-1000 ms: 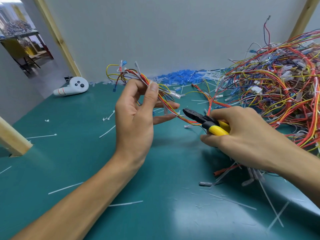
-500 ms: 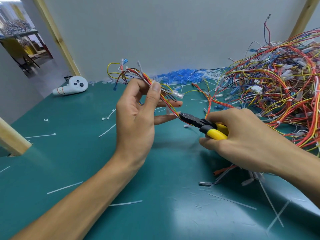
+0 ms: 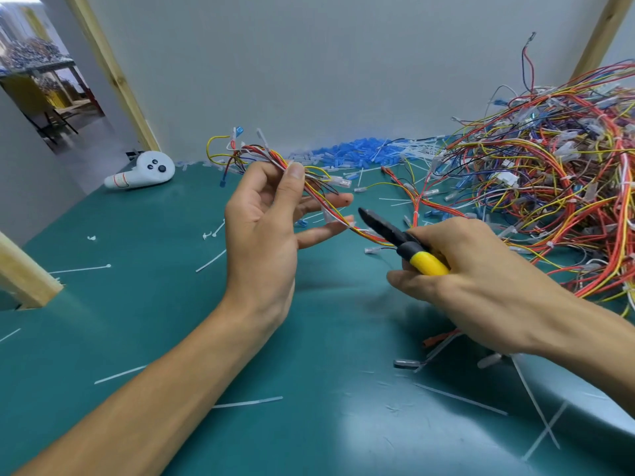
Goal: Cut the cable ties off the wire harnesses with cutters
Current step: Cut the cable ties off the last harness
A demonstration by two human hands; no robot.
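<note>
One harness in left hand — cutters in right hand, just beside

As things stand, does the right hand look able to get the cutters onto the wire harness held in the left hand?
Probably yes. The right hand holds the cutters with their tip just short of the left hand, where the wire harness runs out; nothing lies between.

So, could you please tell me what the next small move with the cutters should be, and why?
Probably ease the cutters in the right hand a little forward to what looks like a white tie on the wire harness and snip it. The left hand pinches the harness, and the cutter tips sit just short of that tie, beside the left fingertips.
</note>
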